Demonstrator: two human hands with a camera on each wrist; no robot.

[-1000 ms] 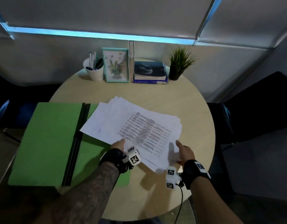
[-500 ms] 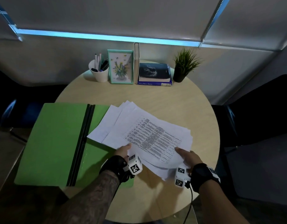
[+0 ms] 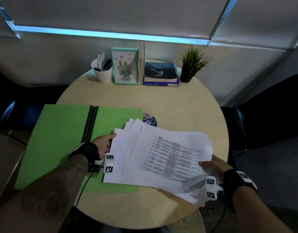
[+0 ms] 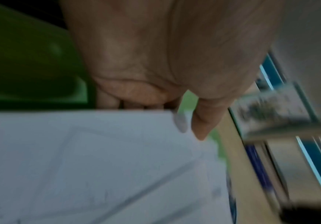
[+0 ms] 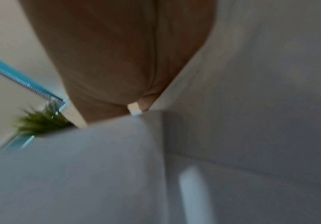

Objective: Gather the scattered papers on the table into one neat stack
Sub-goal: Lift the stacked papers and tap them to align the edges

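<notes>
A fanned bundle of white papers (image 3: 161,153), its top sheet printed with lines of text, is held over the near side of the round table (image 3: 178,105). My left hand (image 3: 105,142) grips the bundle's left edge, thumb on top and fingers under it. In the left wrist view the papers (image 4: 98,166) hide those fingers. My right hand (image 3: 210,165) grips the right edge with the thumb on top. The right wrist view is blurred and shows the papers (image 5: 98,166) below my palm. The sheets' edges are not aligned.
An open green folder (image 3: 60,140) lies at the left, partly under the papers. A round coaster (image 3: 150,121) peeks out behind them. At the back stand a white pen cup (image 3: 102,74), a framed flower picture (image 3: 125,66), books (image 3: 160,73) and a small plant (image 3: 192,64).
Both hands have taken hold of the papers at their side edges and turned the bundle so its long side runs left to right. The coaster has come into view.
</notes>
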